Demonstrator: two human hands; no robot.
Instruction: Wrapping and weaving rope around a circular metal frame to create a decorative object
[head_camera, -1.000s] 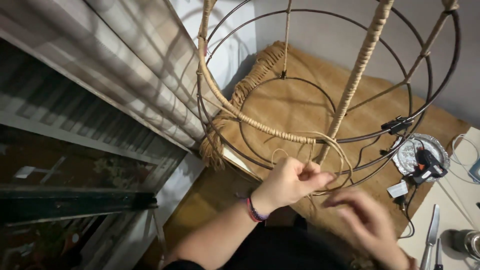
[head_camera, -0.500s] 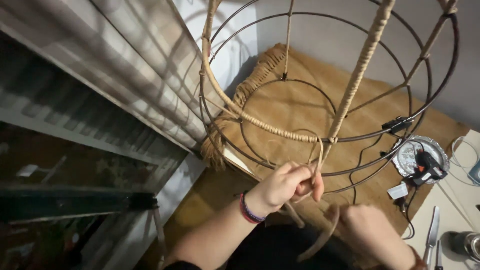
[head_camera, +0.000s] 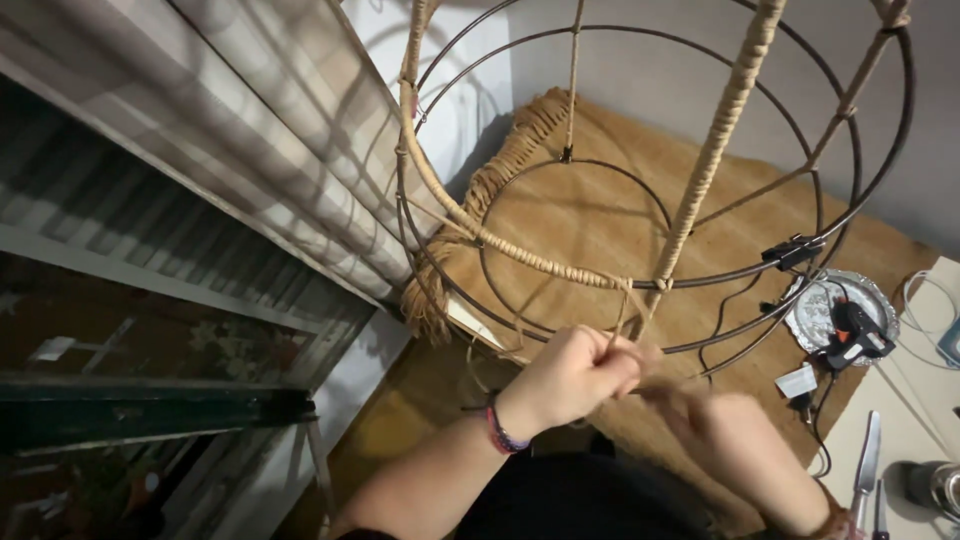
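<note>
A tall round wire frame (head_camera: 860, 190) of dark metal rings and uprights stands in front of me. Tan cord (head_camera: 520, 252) is wound tightly along part of one ring and up one upright (head_camera: 718, 130). My left hand (head_camera: 570, 378) is closed on the loose cord just below the wrapped ring, with cord strands (head_camera: 625, 305) running from the fist up to the ring. My right hand (head_camera: 735, 440) is blurred, low and to the right, closed on the same cord beside the left hand. A beaded band (head_camera: 500, 430) circles my left wrist.
A fringed woven mat (head_camera: 600, 210) lies on the floor under the frame. A black clip (head_camera: 795, 250) grips the ring at right. A glue gun (head_camera: 850, 330) rests on a foil plate (head_camera: 812, 310). Knives (head_camera: 863, 470) and a cup (head_camera: 935, 485) lie on a white table; curtain (head_camera: 290, 130) hangs left.
The loose loop of cord has been drawn tight against the ring. Both hands have come together under the ring, the right hand rising toward the left.
</note>
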